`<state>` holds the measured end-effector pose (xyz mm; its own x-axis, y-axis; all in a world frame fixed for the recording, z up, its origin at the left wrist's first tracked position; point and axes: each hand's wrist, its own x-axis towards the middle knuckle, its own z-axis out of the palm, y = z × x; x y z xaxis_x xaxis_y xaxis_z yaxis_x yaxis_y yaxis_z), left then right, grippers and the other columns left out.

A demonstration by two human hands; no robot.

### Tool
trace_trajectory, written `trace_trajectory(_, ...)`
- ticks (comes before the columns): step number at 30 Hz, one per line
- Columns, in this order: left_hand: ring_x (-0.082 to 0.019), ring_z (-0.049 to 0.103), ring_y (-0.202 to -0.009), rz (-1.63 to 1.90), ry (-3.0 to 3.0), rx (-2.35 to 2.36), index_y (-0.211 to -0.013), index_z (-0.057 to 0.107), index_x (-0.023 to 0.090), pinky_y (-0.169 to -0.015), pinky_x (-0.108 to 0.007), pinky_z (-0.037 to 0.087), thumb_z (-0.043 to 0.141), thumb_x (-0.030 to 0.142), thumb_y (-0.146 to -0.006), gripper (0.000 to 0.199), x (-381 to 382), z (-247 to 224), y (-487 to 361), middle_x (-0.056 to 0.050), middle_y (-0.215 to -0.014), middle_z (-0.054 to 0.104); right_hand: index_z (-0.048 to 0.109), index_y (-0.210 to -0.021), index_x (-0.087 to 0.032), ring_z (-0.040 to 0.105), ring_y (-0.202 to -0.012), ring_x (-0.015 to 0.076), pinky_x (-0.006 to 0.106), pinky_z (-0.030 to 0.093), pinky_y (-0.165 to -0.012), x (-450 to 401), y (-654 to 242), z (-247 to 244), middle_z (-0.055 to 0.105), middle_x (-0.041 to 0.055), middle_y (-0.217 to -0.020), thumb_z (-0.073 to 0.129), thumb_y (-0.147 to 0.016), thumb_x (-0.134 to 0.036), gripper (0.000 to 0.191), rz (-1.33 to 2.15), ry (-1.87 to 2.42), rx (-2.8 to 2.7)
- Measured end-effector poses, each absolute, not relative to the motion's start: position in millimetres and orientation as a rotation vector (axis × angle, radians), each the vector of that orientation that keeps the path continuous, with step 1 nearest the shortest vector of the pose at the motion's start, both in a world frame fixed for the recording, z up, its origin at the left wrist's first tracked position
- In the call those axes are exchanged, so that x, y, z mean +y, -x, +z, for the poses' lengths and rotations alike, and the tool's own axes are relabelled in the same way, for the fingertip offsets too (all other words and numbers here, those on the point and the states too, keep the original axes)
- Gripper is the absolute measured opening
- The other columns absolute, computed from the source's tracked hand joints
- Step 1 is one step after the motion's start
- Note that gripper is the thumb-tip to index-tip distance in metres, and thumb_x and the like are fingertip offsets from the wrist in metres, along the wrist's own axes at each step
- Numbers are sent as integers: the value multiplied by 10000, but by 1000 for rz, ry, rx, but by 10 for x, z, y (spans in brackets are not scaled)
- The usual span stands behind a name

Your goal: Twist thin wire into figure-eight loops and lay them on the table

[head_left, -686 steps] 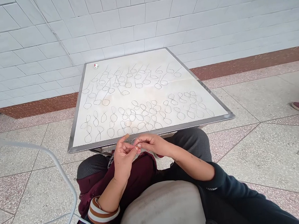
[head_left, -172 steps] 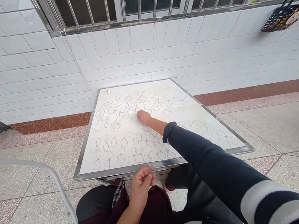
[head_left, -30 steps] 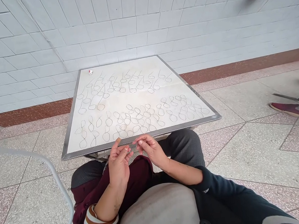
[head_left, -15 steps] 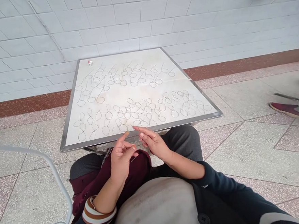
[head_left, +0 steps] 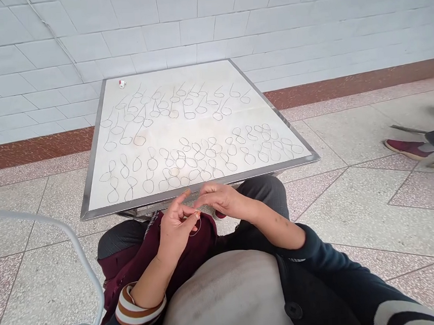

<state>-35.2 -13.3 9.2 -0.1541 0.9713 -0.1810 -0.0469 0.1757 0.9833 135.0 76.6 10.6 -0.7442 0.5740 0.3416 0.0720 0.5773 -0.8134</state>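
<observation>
My left hand [head_left: 175, 228] is over my lap, just off the table's near edge. Its thumb and fingertips pinch a thin wire loop [head_left: 197, 231] that hangs below them. My right hand [head_left: 219, 199] comes in from the right with its fingers bent together, the tips at the pinched part of the loop; whether they grip anything is too small to tell. Several thin wire loops, many in figure-eight shape, lie on the near half of the white table [head_left: 163, 131]. On its far half are several single loops with straight tails [head_left: 189, 116].
A small white and red object [head_left: 122, 84] sits at the table's far left corner. A pale metal tube frame [head_left: 77, 246] stands at the left. A tiled wall [head_left: 178, 34] is behind the table. At the far right, a person's foot in a red shoe [head_left: 405, 148] shows.
My right hand has moved in to the left hand, its extended index finger now bent down to the wire loop. The view has shifted slightly. My left hand still pinches the loop.
</observation>
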Motion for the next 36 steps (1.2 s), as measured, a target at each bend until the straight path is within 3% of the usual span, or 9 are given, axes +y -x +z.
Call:
trace_trajectory(7, -122, 582, -608, 1185, -953, 1349, -1259, 594, 216, -537, -238, 538, 745, 230, -712, 567, -130, 66, 351, -5, -737, 667, 743, -911, -281, 497, -766, 153, 257, 406, -630, 789, -1368, 96, 556, 13, -758, 531, -876, -241, 219, 962, 541, -2334)
trace_trajectory(14, -169, 630, -727, 1205, -919, 1318, -1215, 628, 214, -546, -238, 534, 765, 212, -684, 548, -127, 72, 345, -24, -745, 681, 726, -871, -275, 448, -762, 157, 270, 370, -641, 807, -1358, 65, 544, 19, -775, 507, -860, -160, 248, 901, 517, -2363)
trace_trajectory(21, -161, 653, -760, 1225, -830, 1276, -1215, 616, 207, -659, -273, 538, 696, 307, -782, 451, -126, 1, 343, -34, -819, 685, 709, -895, -267, 452, -778, 175, 286, 363, -620, 789, -1355, 97, 563, 48, -808, 467, -917, -171, 261, 762, 469, -2444)
trace_trajectory(26, -147, 638, -750, 1283, -735, 1271, -1191, 625, 199, -637, -246, 521, 732, 288, -738, 474, -118, -19, 336, -18, -775, 676, 654, -901, -236, 532, -714, 154, 292, 438, -654, 731, -1231, -58, 601, 23, -776, 579, -890, -328, 120, 1074, 817, -2020)
trace_trajectory(29, -136, 619, -720, 1349, -743, 1298, -1193, 617, 210, -615, -238, 519, 728, 292, -740, 474, -117, -34, 340, -2, -766, 661, 592, -860, -208, 494, -552, 106, 238, 423, -526, 668, -1156, -149, 562, -26, -657, 604, -859, -445, 237, 1509, 949, -1670)
trace_trajectory(31, -125, 606, -677, 1390, -763, 1313, -1198, 608, 216, -608, -240, 518, 719, 295, -751, 467, -118, -44, 344, 5, -768, 654, 598, -868, -196, 509, -550, 92, 225, 440, -523, 621, -1123, -179, 580, -26, -683, 603, -853, -470, 274, 1734, 878, -1533)
trace_trajectory(36, -87, 527, -549, 1384, -849, 1318, -1239, 573, 222, -531, -214, 456, 702, 294, -779, 483, -127, -42, 351, 14, -759, 637, 666, -908, -199, 558, -633, 101, 226, 487, -561, 534, -1063, -183, 619, -6, -747, 637, -823, -473, 289, 1802, 789, -1341)
